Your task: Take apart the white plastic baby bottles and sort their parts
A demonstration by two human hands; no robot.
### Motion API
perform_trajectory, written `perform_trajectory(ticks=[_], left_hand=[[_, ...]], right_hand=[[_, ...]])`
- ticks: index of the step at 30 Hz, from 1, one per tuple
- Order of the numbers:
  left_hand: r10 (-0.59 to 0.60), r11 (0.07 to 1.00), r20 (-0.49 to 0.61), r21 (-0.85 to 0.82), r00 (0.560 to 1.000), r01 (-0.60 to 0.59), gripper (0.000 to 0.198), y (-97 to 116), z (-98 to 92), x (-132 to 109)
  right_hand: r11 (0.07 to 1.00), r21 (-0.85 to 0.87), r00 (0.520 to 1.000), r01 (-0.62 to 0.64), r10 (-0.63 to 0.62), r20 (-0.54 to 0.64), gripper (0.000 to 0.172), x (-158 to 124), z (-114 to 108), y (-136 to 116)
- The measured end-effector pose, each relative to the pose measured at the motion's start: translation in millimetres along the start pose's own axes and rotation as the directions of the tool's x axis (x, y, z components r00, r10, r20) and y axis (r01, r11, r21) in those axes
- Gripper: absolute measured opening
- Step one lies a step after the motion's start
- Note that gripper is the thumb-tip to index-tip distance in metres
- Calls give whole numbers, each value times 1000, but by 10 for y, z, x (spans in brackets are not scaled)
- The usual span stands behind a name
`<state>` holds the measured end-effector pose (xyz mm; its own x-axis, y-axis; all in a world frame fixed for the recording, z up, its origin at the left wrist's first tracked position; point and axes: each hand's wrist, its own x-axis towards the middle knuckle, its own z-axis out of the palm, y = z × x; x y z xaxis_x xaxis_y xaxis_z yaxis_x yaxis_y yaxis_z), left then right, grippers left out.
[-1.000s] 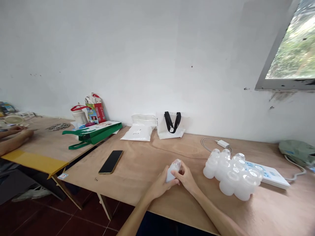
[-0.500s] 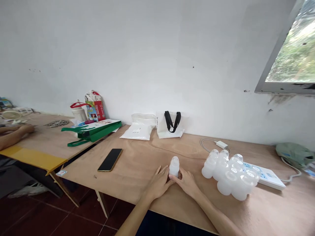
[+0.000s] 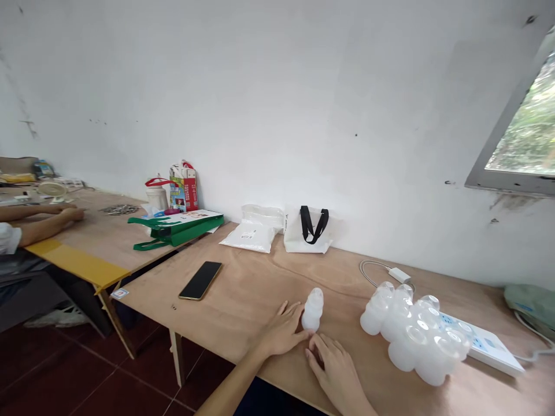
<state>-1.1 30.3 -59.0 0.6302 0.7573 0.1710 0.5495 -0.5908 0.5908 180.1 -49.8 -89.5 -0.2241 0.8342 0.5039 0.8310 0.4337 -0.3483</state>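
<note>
Room: a white plaster wall runs behind the work, with a window point(image 3: 526, 124) at your 2 o'clock.
Table: a plywood table point(image 3: 243, 320) spreads before you; a second table's yellow edge point(image 3: 76, 264) lies at 10 o'clock, where a co-worker's hands point(image 3: 71, 213) rest.
Items on the table: a green bag point(image 3: 176, 231) and a black phone point(image 3: 200, 281) sit at 11 o'clock, white packets point(image 3: 254, 237) and a white tote point(image 3: 303, 234) at 12, and a cluster of translucent bottles point(image 3: 411, 335) on a white power strip's point(image 3: 488, 346) edge at 2.
Your hands: your left hand point(image 3: 281, 332) and right hand point(image 3: 333, 370) sit open, neither wrapped around anything.
Grip: wide on both sides; your left fingers point(image 3: 295, 329) lie just beside the bottle's base, and contact cannot be confirmed.
Bottle: one translucent plastic bottle point(image 3: 313, 310) stands upright at 12 o'clock, between your hands and the cluster.
Handling: it looks light, stiff-walled and smooth; take it around the body, where it is widest.
</note>
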Motion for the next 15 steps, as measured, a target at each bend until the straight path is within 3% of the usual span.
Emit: perform_trajectory(ticks=[5,15], left_hand=[[55,997,48,-60,997,-52,60,5,62,295],[77,982,9,171,997,-78,56,224,543,1193]], right_hand=[[997,-69,999,41,-42,-6,16,49,-17,-22],[993,-101,998,53,-54,-8,14,31,-32,-84]])
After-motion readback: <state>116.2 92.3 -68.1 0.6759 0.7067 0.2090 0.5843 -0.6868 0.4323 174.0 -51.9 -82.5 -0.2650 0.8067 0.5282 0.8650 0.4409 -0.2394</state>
